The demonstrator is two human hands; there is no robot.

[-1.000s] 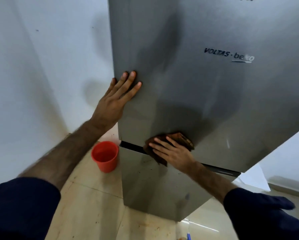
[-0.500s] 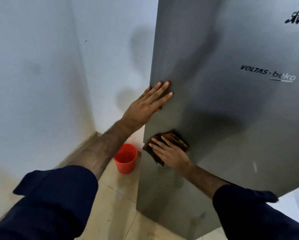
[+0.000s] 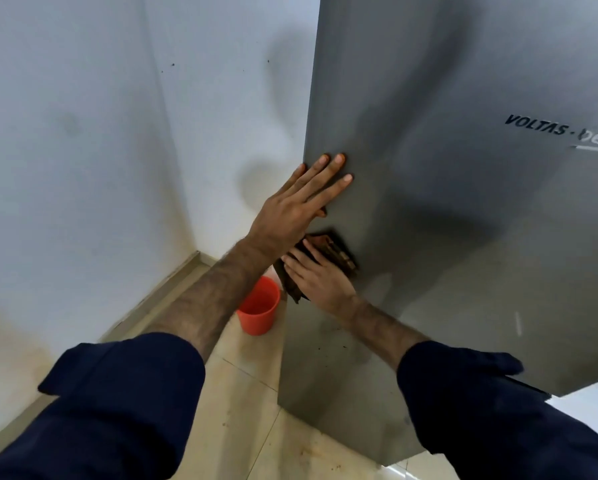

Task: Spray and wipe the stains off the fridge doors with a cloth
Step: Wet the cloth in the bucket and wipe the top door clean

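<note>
Tall brushed-steel grey fridge doors (image 3: 446, 209), standing in the corner by the white wall, with the brown folded cloth (image 3: 328, 252) pressed flat against them near their left edge, low on the upper door and just below the bracing hand. Right hand (image 3: 320, 278) spread on the cloth, fingers straight, pushing it onto the metal rather than clutching it. Left hand (image 3: 299, 206) laid open on the fridge just above the cloth, fingers straight, steadying the body; wrist crossing over the cloth's upper corner. Best done with firm, even pressure through the whole palm, short overlapping strokes, and the cloth kept folded so a clean face can be turned out. Dark specks visible on the fridge below the cloth, probably still to be wiped. Small orange plastic bucket (image 3: 259, 308) on the tiled floor left of the fridge, near the cloth; worth avoiding.
</note>
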